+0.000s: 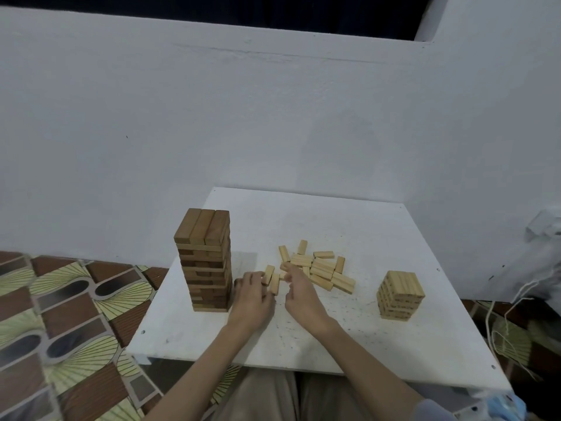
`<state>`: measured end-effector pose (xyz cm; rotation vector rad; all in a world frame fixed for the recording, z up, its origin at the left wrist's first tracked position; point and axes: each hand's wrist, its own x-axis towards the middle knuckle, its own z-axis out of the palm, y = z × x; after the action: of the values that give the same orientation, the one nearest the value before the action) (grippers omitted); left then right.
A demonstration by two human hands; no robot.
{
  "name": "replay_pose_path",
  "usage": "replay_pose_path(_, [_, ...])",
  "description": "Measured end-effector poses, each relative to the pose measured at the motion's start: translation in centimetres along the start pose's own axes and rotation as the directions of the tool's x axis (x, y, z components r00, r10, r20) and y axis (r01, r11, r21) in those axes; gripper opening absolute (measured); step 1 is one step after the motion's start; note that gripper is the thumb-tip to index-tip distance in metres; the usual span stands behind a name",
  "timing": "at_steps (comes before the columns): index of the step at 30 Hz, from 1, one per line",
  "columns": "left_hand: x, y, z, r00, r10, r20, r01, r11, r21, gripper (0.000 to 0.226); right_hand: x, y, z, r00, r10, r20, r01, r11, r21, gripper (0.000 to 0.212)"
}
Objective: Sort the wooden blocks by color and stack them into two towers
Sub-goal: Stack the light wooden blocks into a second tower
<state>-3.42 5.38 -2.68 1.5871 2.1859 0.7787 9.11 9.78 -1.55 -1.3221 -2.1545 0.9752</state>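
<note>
A tall tower of dark brown blocks [206,262] stands at the left of the white board [364,338]. At the right stands a shorter tower of light blocks [400,295]. Several loose light blocks [321,267] lie in a pile at the board's middle. My left hand [252,299] holds two light blocks [271,279] upright-tilted between its fingers, just right of the dark tower. My right hand [300,294] is beside them, fingers curled, its fingertips at a small light block at the pile's left edge.
The board lies low over a patterned floor mat [69,317] and against a white wall [273,117]. White cords [498,332] hang at the right. My knees sit under the board's near edge.
</note>
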Motion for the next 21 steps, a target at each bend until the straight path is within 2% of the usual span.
replay_pose_path(3, [0.3, 0.1, 0.4, 0.995, -0.09, 0.045, 0.093, 0.993, -0.071, 0.067, 0.7, -0.1, -0.4, 0.998, 0.07, -0.004, -0.07, 0.995, 0.071, 0.065])
replay_pose_path(6, [1.1, 0.1, 0.9, 0.994, -0.082, 0.078, 0.084, 0.996, -0.026, 0.077, 1.2, -0.2, -0.5, 0.985, 0.168, 0.051, -0.174, 0.973, 0.155, 0.06])
replay_pose_path(10, [1.8, 0.2, 1.2, 0.994, -0.02, 0.104, 0.009, 0.995, 0.102, 0.061, 1.0, -0.2, -0.7, 0.978, 0.186, 0.094, -0.202, 0.956, 0.211, 0.062])
replay_pose_path(15, [0.7, 0.3, 0.9, 0.997, 0.042, 0.06, -0.043, 0.999, 0.018, 0.033, 0.7, 0.3, -1.8, 0.984, 0.158, 0.078, -0.171, 0.965, 0.2, 0.065])
replay_pose_path(18, [-0.5, 0.1, 0.9, 0.994, 0.071, 0.083, -0.064, 0.995, -0.081, 0.034, 0.3, 0.6, -2.1, 0.988, 0.147, 0.04, -0.152, 0.97, 0.188, 0.062])
replay_pose_path(21, [-1.2, 0.3, 0.8, 0.975, 0.159, 0.158, -0.145, 0.985, -0.095, 0.037, -0.2, 1.0, -2.2, 0.992, 0.115, 0.044, -0.121, 0.979, 0.165, 0.054])
